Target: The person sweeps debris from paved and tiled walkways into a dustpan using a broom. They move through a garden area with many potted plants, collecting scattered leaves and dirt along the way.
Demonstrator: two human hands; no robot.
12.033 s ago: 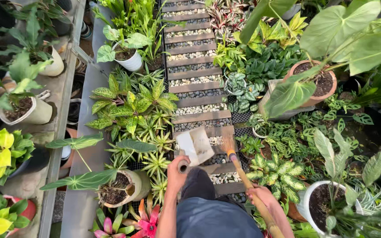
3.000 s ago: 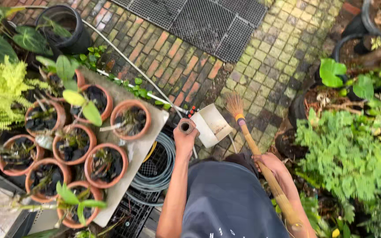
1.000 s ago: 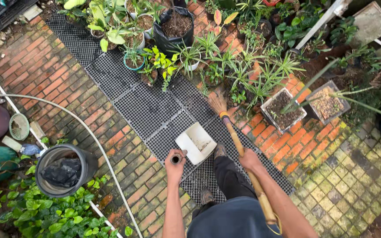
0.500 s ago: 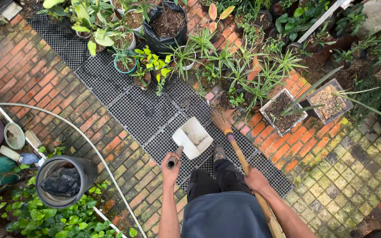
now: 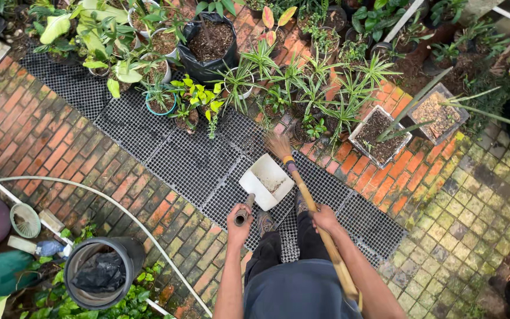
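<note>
A white dustpan [image 5: 267, 180] and broom [image 5: 302, 192] were held over black mesh matting [image 5: 190, 159].
The dustpan's handle was gripped by the left hand [image 5: 239, 220], the bamboo broomstick by the right hand [image 5: 326, 220]; the pan appeared lightly soiled.

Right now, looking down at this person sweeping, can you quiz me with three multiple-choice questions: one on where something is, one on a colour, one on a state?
1. Where is the broom head?
A. Beside the white dustpan
B. Inside the black bin
C. On the hose

2. What colour is the dustpan?
A. Red
B. White
C. Green

3. What is the left hand doing?
A. Hanging free
B. Gripping the dustpan handle
C. Holding a pot

Answers:
1 A: the broom, held by the right hand, has its bristles just above the dustpan.
2 B: its tray is white.
3 B: the left hand is closed on the handle.
</note>
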